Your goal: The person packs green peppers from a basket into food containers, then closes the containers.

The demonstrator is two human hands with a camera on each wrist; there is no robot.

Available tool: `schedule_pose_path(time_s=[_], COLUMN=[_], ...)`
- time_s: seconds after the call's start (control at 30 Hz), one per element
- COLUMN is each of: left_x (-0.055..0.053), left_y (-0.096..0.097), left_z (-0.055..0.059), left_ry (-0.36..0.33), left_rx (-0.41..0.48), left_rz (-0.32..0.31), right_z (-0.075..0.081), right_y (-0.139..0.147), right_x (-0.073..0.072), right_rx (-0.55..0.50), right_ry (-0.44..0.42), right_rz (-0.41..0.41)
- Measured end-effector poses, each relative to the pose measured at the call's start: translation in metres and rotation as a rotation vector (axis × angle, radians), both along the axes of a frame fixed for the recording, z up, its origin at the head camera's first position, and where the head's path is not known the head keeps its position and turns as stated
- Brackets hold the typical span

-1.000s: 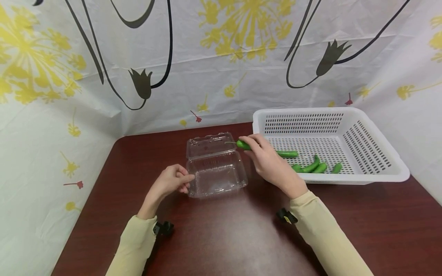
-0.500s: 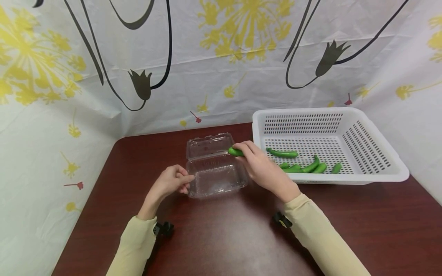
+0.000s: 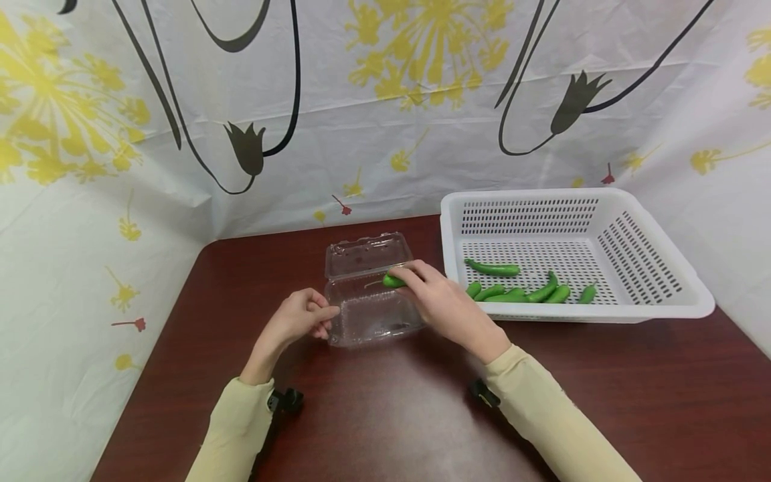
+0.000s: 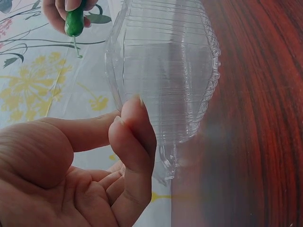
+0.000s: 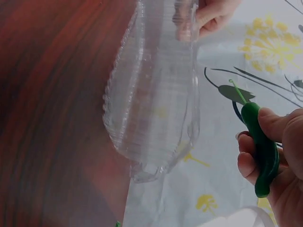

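Note:
A clear plastic clamshell box lies on the table with its lid folded back toward the wall. My left hand pinches the left rim of the box between thumb and fingers. Over the right part of the box, my right hand grips a green chili pepper, its thin stem pointing left. In the right wrist view the whole curved pepper shows between thumb and fingertips, above the rim of the box. The left wrist view shows the pepper's stem end hanging clear of the box.
To the right stands a white slotted plastic basket. Several green peppers lie along its near side, and one longer pepper lies farther back. A patterned sheet hangs behind the dark red wooden table.
My right hand has moved left and toward me with the pepper, from beside the lid to over the box. The left hand has stayed at the rim.

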State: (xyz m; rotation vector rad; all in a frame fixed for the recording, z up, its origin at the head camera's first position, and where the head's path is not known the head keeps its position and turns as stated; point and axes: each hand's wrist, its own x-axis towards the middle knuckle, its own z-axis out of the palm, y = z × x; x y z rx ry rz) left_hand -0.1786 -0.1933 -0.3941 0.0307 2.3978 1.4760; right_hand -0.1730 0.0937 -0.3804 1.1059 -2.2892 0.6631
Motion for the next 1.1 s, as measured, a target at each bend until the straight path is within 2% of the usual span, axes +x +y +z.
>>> schedule_pose_path(time_s=[0.27, 0.53, 1.1], left_x=[0.0, 0.0, 0.0], left_y=[-0.001, -0.001, -0.001], left_z=[0.0, 0.0, -0.001], left_ry=[0.003, -0.004, -0.009], left_rx=[-0.005, -0.007, 0.014], left_rz=[-0.004, -0.003, -0.004], right_z=[-0.005, -0.013, -0.03], right_y=[-0.008, -0.016, -0.022], right_x=[0.003, 0.002, 0.004], right_rx=[0.076, 0.087, 0.185], right_ry=[0.024, 0.052, -0.025], right_rz=[0.001, 0.033, 0.049])
